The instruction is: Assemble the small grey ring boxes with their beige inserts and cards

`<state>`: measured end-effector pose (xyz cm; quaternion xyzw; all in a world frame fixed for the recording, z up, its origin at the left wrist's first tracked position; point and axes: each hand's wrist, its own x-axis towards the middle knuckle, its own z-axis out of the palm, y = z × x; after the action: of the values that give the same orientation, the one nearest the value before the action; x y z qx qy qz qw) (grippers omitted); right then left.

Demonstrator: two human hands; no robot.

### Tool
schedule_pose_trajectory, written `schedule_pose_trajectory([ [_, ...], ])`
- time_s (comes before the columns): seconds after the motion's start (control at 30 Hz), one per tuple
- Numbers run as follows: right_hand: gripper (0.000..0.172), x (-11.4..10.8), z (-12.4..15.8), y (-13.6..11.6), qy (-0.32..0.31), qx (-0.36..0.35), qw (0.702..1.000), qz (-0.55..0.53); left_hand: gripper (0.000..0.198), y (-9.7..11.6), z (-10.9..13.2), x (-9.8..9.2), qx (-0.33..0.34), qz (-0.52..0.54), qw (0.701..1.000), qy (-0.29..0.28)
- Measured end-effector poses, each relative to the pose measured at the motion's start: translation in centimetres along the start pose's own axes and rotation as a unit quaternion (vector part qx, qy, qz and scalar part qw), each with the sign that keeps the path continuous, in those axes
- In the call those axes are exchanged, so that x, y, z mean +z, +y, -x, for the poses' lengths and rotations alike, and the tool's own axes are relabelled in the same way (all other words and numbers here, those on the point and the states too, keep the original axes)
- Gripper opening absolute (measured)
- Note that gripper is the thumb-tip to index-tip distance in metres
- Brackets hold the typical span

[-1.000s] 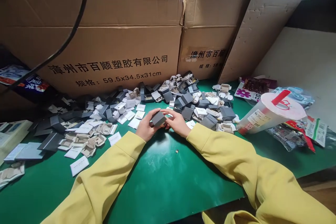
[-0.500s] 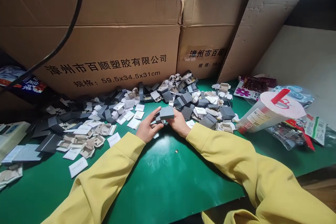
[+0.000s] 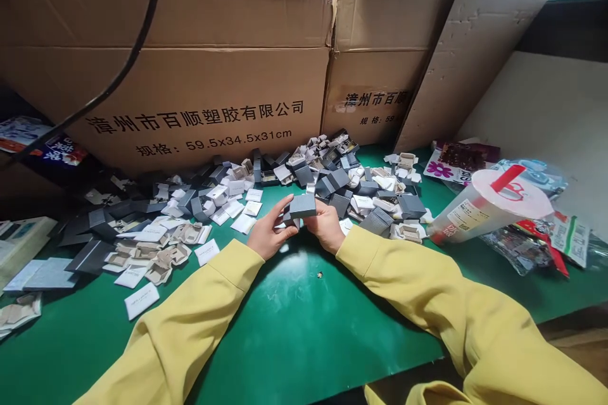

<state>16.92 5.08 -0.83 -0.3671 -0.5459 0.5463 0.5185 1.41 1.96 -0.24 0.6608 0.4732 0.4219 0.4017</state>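
Between my two hands, over the green table (image 3: 304,323), is a small dark grey box (image 3: 303,205). My left hand (image 3: 270,228) is closed on the box's left side, with thumb and fingers curled around it; a lighter part shows beneath the lid there. From the right, my right hand (image 3: 327,225) grips the other end of the box. Behind my hands lies a heap of similar grey boxes (image 3: 332,182), mixed with white cards and pale folded inserts. Several white cards (image 3: 244,223) rest just left of my left hand.
A tilted drink cup (image 3: 468,215) with a red straw leans at the right, among snack packets (image 3: 458,163). Large cardboard cartons (image 3: 228,92) wall off the back. Cardboard inserts (image 3: 166,261) lie at left. A black cable (image 3: 128,63) hangs at upper left.
The grey box stays between both hands. Its lower part, visible at the left before, is now mostly hidden under the upper part. The view has shifted slightly.
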Motion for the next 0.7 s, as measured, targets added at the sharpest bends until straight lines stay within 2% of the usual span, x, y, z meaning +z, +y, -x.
schedule_pose_trajectory([
  [0.23,0.024,0.2,-0.3,0.0,0.012,0.106,0.992,-0.069,0.07,0.0,0.0,-0.1,0.001,0.0,1.0,-0.019],
  [0.53,0.029,-0.4,-1.2,-0.1,-0.078,0.102,0.99,-0.059,0.068,0.0,0.2,-0.1,0.003,-0.011,0.999,-0.035],
  [0.7,0.033,-0.5,-1.1,-0.5,-0.105,0.111,0.985,-0.076,0.068,0.0,0.2,-0.1,0.01,0.004,0.999,-0.041],
])
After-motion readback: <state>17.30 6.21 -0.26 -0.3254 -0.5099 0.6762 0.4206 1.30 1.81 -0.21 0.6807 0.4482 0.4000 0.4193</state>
